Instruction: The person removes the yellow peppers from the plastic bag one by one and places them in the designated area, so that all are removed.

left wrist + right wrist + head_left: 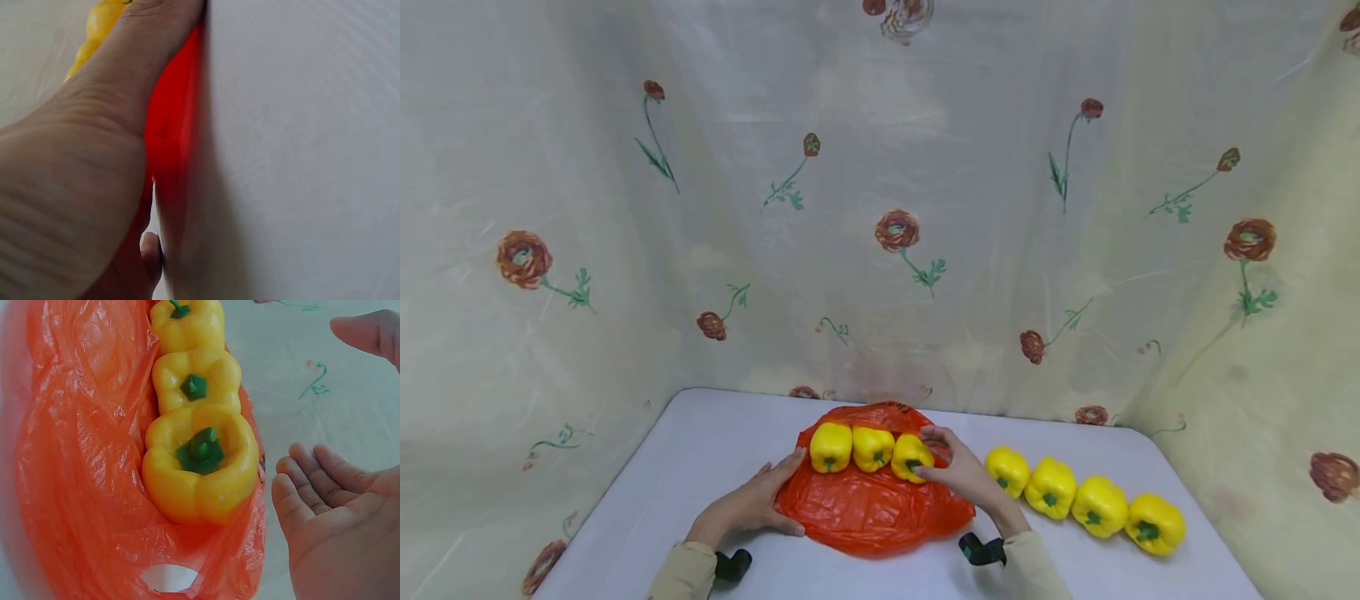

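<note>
A red plastic bag [872, 512] lies on the table with three yellow bell peppers in a row on it, stems facing me: a left one [831, 448], a middle one [873, 450] and a right one [200, 494]. Along the bag's left edge rests my left hand [771, 493], thumb and fingers spread wide against the red plastic. My right hand [340, 512] is beside the right pepper, its fingers relaxed and a gap showing between them and the pepper in the right wrist view. In the left wrist view, my left hand [94, 144] partly hides the bag [172, 112].
To the right of the bag, several more yellow bell peppers [1100, 506] stand in a slanting row on the white table [715, 442]. A flower-printed curtain [970, 275] hangs behind and at both sides. Each wrist wears a dark camera mount [982, 550].
</note>
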A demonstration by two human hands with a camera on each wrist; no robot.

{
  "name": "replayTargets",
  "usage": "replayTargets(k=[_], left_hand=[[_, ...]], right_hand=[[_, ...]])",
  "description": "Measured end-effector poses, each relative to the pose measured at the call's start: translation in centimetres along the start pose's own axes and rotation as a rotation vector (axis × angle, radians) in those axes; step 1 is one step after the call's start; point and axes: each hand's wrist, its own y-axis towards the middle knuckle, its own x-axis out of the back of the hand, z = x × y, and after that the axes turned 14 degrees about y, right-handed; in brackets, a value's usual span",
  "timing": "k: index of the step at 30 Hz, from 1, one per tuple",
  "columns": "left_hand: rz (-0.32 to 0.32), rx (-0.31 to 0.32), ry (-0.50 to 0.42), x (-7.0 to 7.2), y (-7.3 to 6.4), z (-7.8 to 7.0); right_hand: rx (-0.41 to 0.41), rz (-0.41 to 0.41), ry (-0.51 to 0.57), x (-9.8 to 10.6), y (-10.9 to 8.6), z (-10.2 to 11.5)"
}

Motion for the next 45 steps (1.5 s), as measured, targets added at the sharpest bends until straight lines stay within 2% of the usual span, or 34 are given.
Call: replayTargets(k=[6, 10, 25, 32, 39, 45], left_hand=[[0.0, 0.004, 0.004, 0.0, 0.0, 0.1], [-0.005, 0.0, 0.006, 0.1, 0.0, 0.1], [-0.003, 0.003, 0.011, 0.0, -0.2, -0.1], [0.0, 0.009, 0.007, 0.0, -0.2, -0.1], [-0.003, 0.006, 0.011, 0.0, -0.2, 0.0], [-0.005, -0.001, 0.015, 0.1, -0.1, -0.1]], right_hand=[[-0.015, 0.019, -0.046, -0.2, 0.9, -0.5], [-0.023, 0.032, -0.035, -0.2, 1.6, -1.0], [-0.056, -0.001, -0.067, -0.4, 3.2, -2.5], [-0.07, 0.009, -0.055, -0.2, 3.1, -3.3], [-0.067, 0.011, -0.087, -0.2, 2.5, -3.6], [-0.073, 0.007, -0.088, 0.1, 2.7, -4.0]])
